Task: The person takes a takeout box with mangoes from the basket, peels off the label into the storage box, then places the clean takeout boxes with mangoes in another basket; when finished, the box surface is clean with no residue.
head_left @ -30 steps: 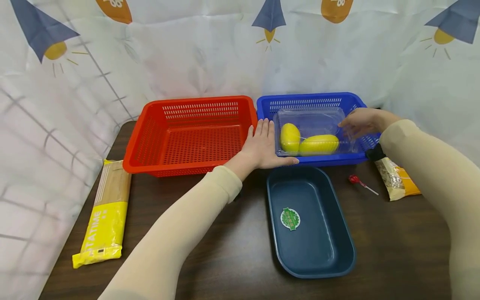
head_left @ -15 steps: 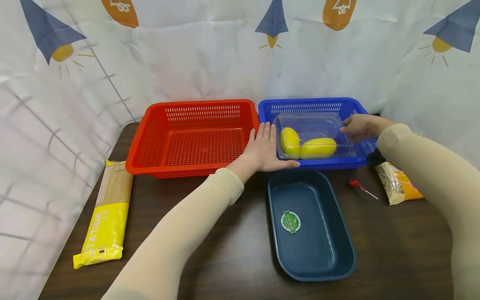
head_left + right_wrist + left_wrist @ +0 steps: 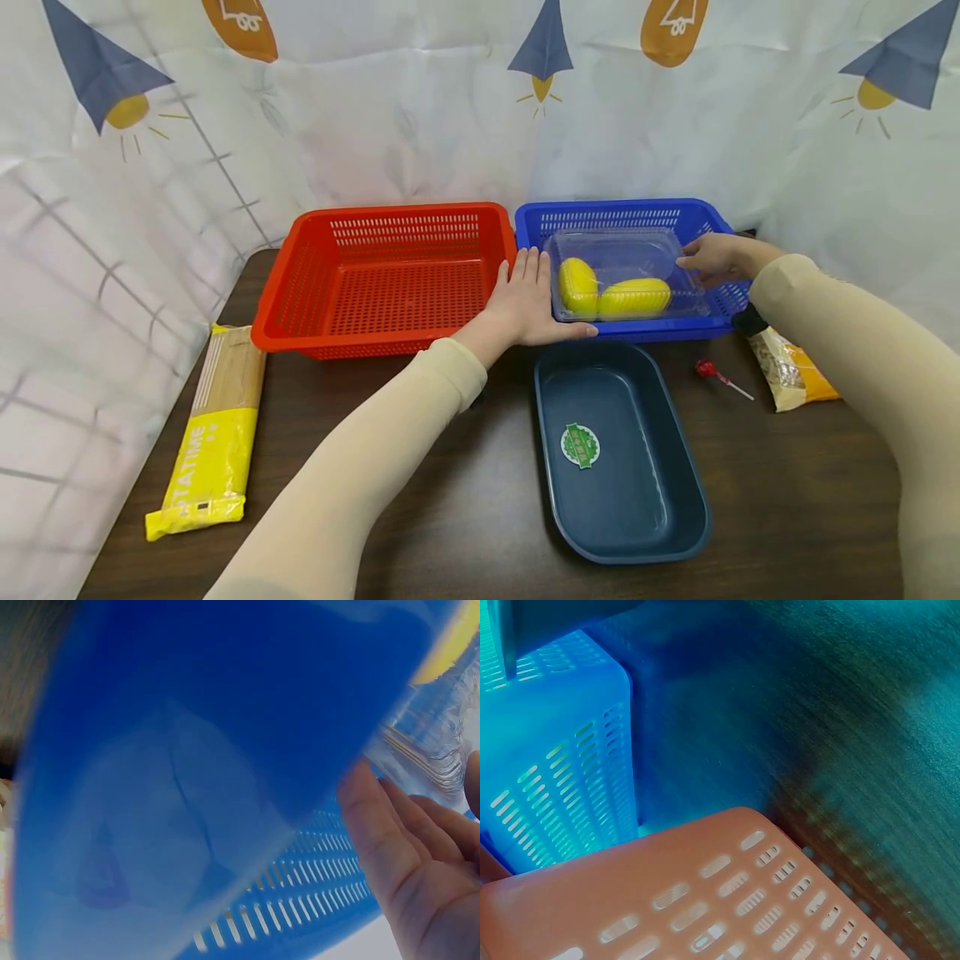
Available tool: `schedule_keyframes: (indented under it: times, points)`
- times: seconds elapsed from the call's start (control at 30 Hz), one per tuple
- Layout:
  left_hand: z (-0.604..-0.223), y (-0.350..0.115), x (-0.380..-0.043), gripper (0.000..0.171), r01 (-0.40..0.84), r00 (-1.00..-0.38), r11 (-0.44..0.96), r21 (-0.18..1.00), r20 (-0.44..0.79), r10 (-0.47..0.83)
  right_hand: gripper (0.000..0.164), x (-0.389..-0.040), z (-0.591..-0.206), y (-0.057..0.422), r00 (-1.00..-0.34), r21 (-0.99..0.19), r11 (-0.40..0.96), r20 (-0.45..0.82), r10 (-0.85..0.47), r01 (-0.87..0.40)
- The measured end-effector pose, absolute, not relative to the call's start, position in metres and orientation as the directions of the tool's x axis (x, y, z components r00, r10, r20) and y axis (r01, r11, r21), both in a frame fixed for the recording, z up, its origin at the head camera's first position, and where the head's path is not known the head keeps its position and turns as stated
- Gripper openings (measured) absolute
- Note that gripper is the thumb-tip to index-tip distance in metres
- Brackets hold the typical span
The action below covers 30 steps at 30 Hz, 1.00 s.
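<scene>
In the head view, a clear plastic box (image 3: 618, 250) with two yellow, mango-like pieces (image 3: 636, 297) inside sits in the blue basket (image 3: 611, 332). My right hand (image 3: 722, 257) pinches the box's right edge, thumb above; the fingers are partly hidden. The right wrist view has the hand (image 3: 420, 862) beside the basket's slotted wall, fingers rather straight, with the box just beyond. My left hand (image 3: 521, 310) lies flat, fingers spread, on the left rim of the blue basket, beside the red basket (image 3: 382, 342). The left wrist view shows both baskets' outer walls but no fingers.
A dark blue tray (image 3: 615, 492) stands in front of the blue basket. To its right lie a red lollipop (image 3: 707, 368) and an orange-and-clear bag (image 3: 791, 371). A yellow noodle packet (image 3: 213, 450) lies at the left. A patterned white curtain (image 3: 420, 108) hangs behind.
My right hand has closed in on the box's right edge, thumb now at it. The left hand stays put on the rim. The head view has tilted up slightly.
</scene>
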<state>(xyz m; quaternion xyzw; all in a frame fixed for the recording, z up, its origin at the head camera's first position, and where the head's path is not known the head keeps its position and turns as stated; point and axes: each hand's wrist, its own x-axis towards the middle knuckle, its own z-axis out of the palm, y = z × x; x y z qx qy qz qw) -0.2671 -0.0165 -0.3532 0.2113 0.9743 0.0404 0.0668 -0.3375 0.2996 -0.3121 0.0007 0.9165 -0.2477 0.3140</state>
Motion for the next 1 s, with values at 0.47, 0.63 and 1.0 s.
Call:
schedule_keyframes:
  times: [0.47,0.63,1.0]
  points:
    - [-0.355,-0.022,-0.275,0.127,0.411,-0.895,0.899,0.149,-0.119,0.429,0.084,-0.323,-0.29,0.31,-0.831,-0.604,0.776,-0.515,-0.21,0.179]
    - [-0.356,-0.024,-0.28,0.128,0.409,-0.895,0.896,0.172,-0.114,0.431,0.087,-0.308,-0.284,0.32,-0.885,-0.712,0.681,-0.416,-0.209,0.173]
    - [-0.35,-0.045,-0.289,0.117,0.368,-0.902,0.864,0.344,-0.093,0.422,0.08,-0.283,-0.284,0.327,-0.94,-0.846,0.523,-0.256,-0.225,0.105]
